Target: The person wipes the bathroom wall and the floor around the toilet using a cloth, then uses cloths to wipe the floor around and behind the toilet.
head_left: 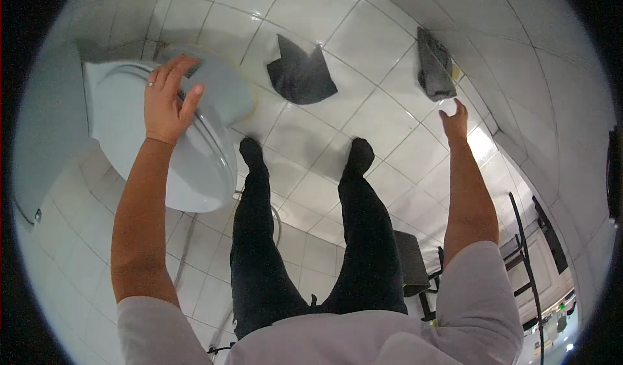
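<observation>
My left hand (170, 100) rests over the edge of the closed white toilet lid (130, 121), fingers spread, with a ring on one finger. A small dark patch shows just beyond its fingertips; I cannot make out what it is. On the right, my right hand (456, 119) is apart from the wall, thumb and fingers parted and nothing between them. Just beyond its fingertips a folded grey cloth (435, 69) lies at the foot of the wall. Another dark grey cloth (301, 74) is spread on the tiled floor between the hands.
White tiles (305, 141) cover the floor, and my dark-socked feet stand on them. A tiled wall (519, 79) rises at the right. Behind my right leg is a dark box-like object (410, 261), with black bars or legs near it.
</observation>
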`<move>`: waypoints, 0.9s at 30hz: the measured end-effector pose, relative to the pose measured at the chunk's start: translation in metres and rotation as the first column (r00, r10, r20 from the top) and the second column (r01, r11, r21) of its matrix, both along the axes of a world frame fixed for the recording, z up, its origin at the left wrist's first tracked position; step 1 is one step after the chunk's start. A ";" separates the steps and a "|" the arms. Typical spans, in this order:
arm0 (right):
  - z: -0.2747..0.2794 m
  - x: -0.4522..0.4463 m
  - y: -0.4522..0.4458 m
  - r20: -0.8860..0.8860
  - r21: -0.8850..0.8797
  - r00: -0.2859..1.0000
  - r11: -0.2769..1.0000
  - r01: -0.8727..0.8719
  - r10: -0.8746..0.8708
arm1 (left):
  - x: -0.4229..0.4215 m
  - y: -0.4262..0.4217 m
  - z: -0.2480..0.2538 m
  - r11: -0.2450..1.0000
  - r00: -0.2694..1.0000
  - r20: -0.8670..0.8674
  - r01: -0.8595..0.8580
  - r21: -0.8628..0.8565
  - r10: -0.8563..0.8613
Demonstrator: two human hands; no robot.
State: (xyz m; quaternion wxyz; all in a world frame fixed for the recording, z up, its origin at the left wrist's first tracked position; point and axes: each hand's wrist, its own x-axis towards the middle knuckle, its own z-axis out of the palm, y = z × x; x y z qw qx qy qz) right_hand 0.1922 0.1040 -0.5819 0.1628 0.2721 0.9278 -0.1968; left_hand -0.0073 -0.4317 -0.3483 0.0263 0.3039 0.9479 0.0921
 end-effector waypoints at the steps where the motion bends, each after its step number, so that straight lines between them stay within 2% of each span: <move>1: -0.008 -0.008 -0.011 -0.033 -0.030 0.995 0.995 -0.098 0.097 | -0.001 0.002 0.000 1.000 1.000 0.000 -0.009 -0.011 0.009; 2: -0.013 -0.015 -0.022 0.062 -0.126 0.993 0.988 -0.093 0.101 | 0.000 0.003 0.001 1.000 0.999 0.021 -0.025 -0.015 0.026; 3: -0.020 -0.021 -0.037 0.093 -0.089 0.954 0.957 -0.276 0.284 | 0.002 0.004 0.001 0.999 0.998 0.041 -0.041 -0.019 0.042; 7: -0.028 -0.065 -0.129 0.185 -0.189 0.801 0.821 -0.539 0.569 | -0.002 0.005 0.003 0.995 0.999 0.009 -0.031 -0.099 0.032; 9: -0.050 -0.074 -0.174 -0.003 -0.137 0.710 0.703 -0.698 0.704 | -0.002 0.004 0.004 0.994 0.995 0.071 -0.057 -0.097 0.064; 11: -0.048 -0.095 -0.231 -0.020 -0.135 0.578 0.571 -0.810 0.815 | -0.001 0.005 0.005 0.992 0.993 0.086 -0.070 -0.106 0.079; 13: -0.061 -0.092 -0.287 0.017 -0.121 0.386 0.385 -0.915 0.922 | -0.002 0.004 0.009 0.991 0.992 0.089 -0.073 -0.116 0.084; 15: -0.069 -0.079 -0.323 -0.048 -0.306 0.290 0.262 -0.915 0.956 | -0.004 0.004 0.010 0.990 0.991 0.109 -0.064 -0.122 0.078; 16: -0.074 -0.084 -0.329 -0.048 -0.302 0.295 0.268 -0.915 0.954 | -0.004 0.006 0.010 0.991 0.992 0.106 -0.059 -0.121 0.072; 18: -0.086 -0.099 -0.338 -0.104 -0.235 0.164 0.136 -0.963 0.981 | -0.004 0.006 0.011 0.984 0.992 0.086 -0.079 -0.161 0.093; 20: -0.099 -0.149 -0.343 -0.081 -0.101 0.148 0.140 -0.985 0.986 | -0.003 0.003 0.010 0.986 0.992 0.073 -0.094 -0.137 0.105; 22: -0.079 -0.217 -0.326 0.013 0.068 0.342 0.340 -0.938 0.940 | 0.000 0.005 0.008 0.989 0.991 0.054 -0.113 -0.099 0.119; 23: -0.098 -0.242 -0.309 -0.113 0.179 0.428 0.442 -0.879 0.897 | 0.000 0.005 0.009 0.987 0.990 0.053 -0.127 -0.095 0.133; 24: -0.085 -0.272 -0.294 0.056 0.190 0.497 0.480 -0.857 0.866 | 0.000 0.005 0.010 0.986 0.989 0.040 -0.141 -0.093 0.145; 27: -0.097 -0.304 -0.229 0.064 0.173 0.757 0.740 -0.650 0.650 | 0.002 0.006 0.011 0.989 0.993 -0.004 -0.121 -0.082 0.121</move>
